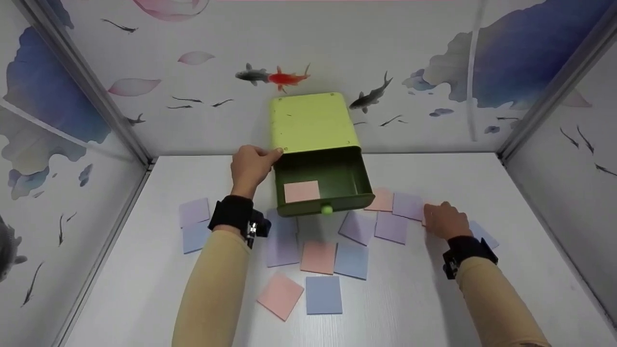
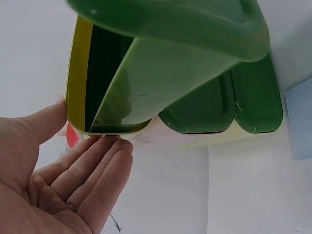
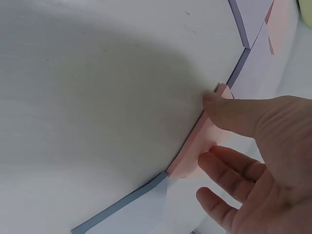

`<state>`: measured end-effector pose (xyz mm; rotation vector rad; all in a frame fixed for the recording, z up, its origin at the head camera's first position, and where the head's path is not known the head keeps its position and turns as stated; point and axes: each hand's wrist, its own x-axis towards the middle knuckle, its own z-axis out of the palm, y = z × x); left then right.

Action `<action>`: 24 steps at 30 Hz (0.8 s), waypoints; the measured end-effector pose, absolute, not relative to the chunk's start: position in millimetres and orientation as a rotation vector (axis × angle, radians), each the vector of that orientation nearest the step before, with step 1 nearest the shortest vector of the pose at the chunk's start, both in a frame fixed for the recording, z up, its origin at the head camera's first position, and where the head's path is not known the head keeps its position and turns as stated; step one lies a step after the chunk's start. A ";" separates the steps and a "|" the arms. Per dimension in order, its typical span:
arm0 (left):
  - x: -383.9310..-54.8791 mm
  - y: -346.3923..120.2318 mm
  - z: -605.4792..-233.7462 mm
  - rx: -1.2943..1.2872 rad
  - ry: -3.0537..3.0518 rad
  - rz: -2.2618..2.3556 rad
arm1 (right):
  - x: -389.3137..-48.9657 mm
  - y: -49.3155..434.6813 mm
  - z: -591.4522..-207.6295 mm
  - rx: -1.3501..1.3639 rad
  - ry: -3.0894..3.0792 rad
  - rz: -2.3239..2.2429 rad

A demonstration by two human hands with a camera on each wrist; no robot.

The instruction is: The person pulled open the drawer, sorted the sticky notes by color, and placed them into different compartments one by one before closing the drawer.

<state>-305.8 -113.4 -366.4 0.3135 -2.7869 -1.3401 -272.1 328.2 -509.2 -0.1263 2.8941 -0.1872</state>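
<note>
My left hand holds the top left front corner of a light green drawer cabinet, its thumb on the upper edge and its fingers along the side, as the left wrist view shows. The top drawer, dark green inside, is pulled out; a pink note pad lies in it. On the right, my right hand grips another pink note pad, with the thumb at its near edge and curled fingers over its face. This pad is low at the table, between a purple pad and a blue pad.
Several pink, purple and blue pads lie on the white table, among them a blue pad near the front and a purple pad at left. Below the pulled-out drawer, two shut drawers show. Patterned walls enclose the table.
</note>
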 end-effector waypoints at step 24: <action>-305.0 -113.3 -365.0 0.321 -2.786 -1.340 | -275.1 332.5 -511.5 -0.079 2.816 -0.261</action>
